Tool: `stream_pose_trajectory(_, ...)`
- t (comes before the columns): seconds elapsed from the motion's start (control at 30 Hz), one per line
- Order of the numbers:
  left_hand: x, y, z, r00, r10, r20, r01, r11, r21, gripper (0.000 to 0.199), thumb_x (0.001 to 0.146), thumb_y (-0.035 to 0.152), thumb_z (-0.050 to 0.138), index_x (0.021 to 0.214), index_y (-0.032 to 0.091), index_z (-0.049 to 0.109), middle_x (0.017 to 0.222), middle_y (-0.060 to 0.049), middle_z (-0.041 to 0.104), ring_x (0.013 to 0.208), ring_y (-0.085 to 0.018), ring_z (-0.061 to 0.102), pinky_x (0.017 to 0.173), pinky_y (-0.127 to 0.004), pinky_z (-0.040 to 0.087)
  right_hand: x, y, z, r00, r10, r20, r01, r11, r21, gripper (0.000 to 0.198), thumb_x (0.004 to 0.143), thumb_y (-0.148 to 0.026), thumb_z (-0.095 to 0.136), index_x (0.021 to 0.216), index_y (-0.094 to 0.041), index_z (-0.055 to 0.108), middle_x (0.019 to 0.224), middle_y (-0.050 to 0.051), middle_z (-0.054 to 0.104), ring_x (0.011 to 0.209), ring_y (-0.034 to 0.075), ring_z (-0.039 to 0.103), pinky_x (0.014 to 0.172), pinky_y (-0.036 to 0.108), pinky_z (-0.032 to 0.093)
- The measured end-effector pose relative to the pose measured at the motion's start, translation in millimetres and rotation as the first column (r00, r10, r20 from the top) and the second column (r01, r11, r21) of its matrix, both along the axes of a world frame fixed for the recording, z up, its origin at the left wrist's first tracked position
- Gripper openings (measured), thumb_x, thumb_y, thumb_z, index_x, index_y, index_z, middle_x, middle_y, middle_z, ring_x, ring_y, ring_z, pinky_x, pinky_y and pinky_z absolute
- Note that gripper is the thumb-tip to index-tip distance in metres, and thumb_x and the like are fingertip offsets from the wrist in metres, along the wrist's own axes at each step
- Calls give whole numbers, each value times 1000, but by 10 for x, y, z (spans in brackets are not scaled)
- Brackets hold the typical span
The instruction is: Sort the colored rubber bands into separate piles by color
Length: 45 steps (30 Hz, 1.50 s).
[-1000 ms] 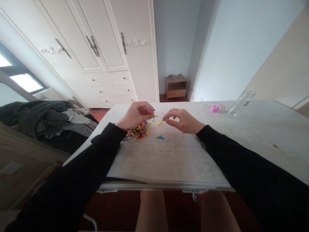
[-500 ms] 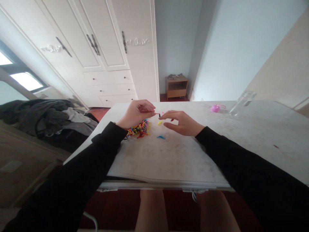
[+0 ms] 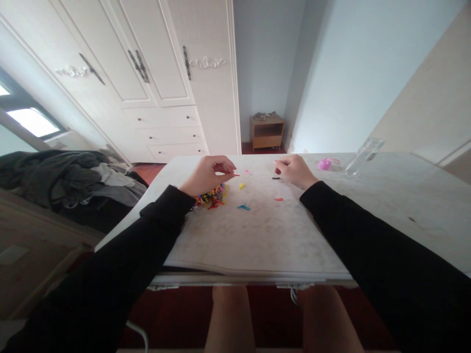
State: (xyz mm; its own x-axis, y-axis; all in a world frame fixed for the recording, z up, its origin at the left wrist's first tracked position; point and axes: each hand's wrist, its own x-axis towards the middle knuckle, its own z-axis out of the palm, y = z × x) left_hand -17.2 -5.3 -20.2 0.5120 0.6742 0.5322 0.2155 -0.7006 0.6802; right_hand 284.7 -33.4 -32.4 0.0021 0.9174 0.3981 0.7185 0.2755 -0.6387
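Note:
My left hand (image 3: 210, 175) is pinched shut on a small red rubber band (image 3: 236, 175), its end poking out past the thumb and finger. Partly under that hand lies a pile of multicoloured rubber bands (image 3: 213, 197). Further right, my right hand (image 3: 296, 170) has its fingers curled in, with a black rubber band (image 3: 275, 178) at the fingertips, close to the tabletop. Single bands lie apart between and in front of the hands: a pink one (image 3: 248, 171), a yellow one (image 3: 242, 186), some blue ones (image 3: 243, 207) and a red one (image 3: 278, 199).
The white table (image 3: 253, 245) has a bright pink object with a loop (image 3: 324, 164) and a tilted-looking clear glass bottle (image 3: 362, 158) at the back right. Dark clothes (image 3: 73, 179) are heaped at the left. A white wardrobe (image 3: 165, 59) and small wooden cabinet (image 3: 267, 132) stand beyond.
My right hand has moved right, away from my left hand, taking the black band with it, and its fingers have curled in. The red band on the table now shows. My left hand has hardly moved.

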Motion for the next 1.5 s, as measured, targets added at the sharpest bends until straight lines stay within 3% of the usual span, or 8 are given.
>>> stream_pose_trajectory(0.27,-12,-6,7,999,-7,-36,9,999,40,12,81,27,78,81,16,74,88,-8,78,79,-15,74,81,-31,66,8,-15,7,999,17,47,-11,992,-122,37,91,-35,59,65,-15,77,57,3,65,57,15,56,63,31,38)
stream_pose_trajectory(0.4,-8,-21,18,999,3,-51,-1,999,36,12,80,28,77,81,16,74,87,-8,78,79,-16,74,81,-31,66,35,-4,2,995,-21,95,27,997,-66,26,83,-36,70,67,-16,76,59,2,66,60,15,56,62,31,39)
stream_pose_trajectory(0.6,-7,-24,7,998,10,-65,-7,999,48,12,80,28,76,82,16,75,87,-8,78,79,-16,73,80,-30,66,12,-19,-21,981,-7,195,40,986,-163,14,70,-30,80,77,-18,79,75,3,73,66,16,60,64,30,42)
stream_pose_trajectory(0.87,-11,-18,0,997,8,-73,-3,998,65,11,81,27,76,81,16,75,88,-8,79,78,-15,74,80,-30,66,42,8,-31,984,30,174,-5,990,-140,18,67,-12,70,83,-16,75,79,4,74,70,17,64,68,29,47)
stream_pose_trajectory(1.13,-7,-14,13,997,9,-73,-7,1000,29,15,80,31,80,81,17,76,84,-7,78,78,-16,73,79,-31,66,29,21,-38,988,-9,156,22,997,-80,13,69,-13,69,80,-17,72,77,4,73,69,17,62,68,31,46)
stream_pose_trajectory(1.3,4,-41,22,998,-9,-60,9,1000,0,19,79,35,82,83,17,75,83,-7,78,77,-16,73,77,-31,66,-168,-135,79,971,195,137,-206,976,69,7,78,-19,68,84,-18,72,88,6,75,80,20,66,72,32,49)
stream_pose_trajectory(1.37,10,-54,26,998,-29,-49,29,1000,0,19,79,34,83,84,18,76,83,-6,78,78,-16,74,77,-31,66,-286,-233,128,920,353,171,-373,922,106,14,84,-23,68,95,-20,75,101,8,77,91,22,69,76,33,52)
stream_pose_trajectory(1.5,10,-65,36,996,-72,-42,73,997,8,16,79,31,84,85,18,76,84,-5,78,77,-16,74,76,-30,66,-473,-377,154,773,586,242,-624,771,127,31,90,-23,68,121,-23,74,128,11,74,118,26,68,104,45,54)
